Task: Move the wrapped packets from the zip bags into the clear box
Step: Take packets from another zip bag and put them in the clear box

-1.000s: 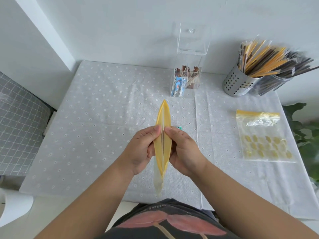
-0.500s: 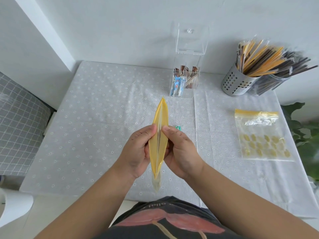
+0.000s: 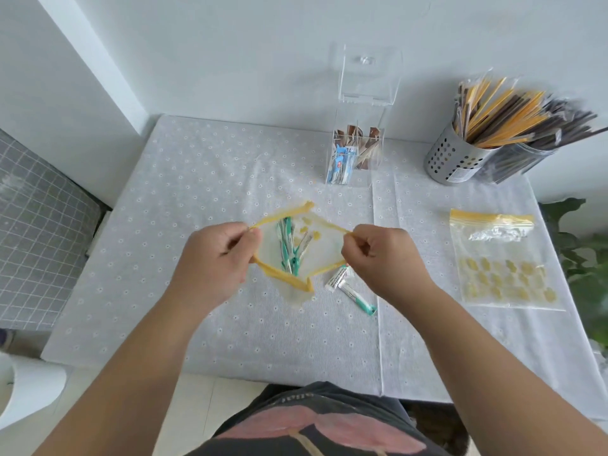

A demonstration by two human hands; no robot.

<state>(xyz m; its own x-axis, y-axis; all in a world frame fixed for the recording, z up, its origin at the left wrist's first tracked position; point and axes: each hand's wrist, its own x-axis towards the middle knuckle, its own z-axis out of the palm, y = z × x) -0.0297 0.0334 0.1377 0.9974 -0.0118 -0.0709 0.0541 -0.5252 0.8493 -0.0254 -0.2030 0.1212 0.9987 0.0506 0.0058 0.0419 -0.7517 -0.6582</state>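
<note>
Mid-tabletop (image 3: 197, 192), my left hand (image 3: 214, 258) and right hand (image 3: 385, 258) pinch the zip bag (image 3: 292, 245) mouth wide; tilting risks spilling wrapped packets (image 3: 288, 248).

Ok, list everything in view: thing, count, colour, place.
held zip bag: one, clear with yellow rim, pulled open above the table centre, teal packets inside
loose packets: a couple, white and teal, on the cloth under the right hand
second zip bag: one, clear with yellow strip, flat at right
clear box: one, lid up, by the back wall, packets inside
metal holder: one, silver, back right, full of sticks
tablecloth: one, white dotted
left hand: pinches the bag's left rim
right hand: pinches the right rim
</note>
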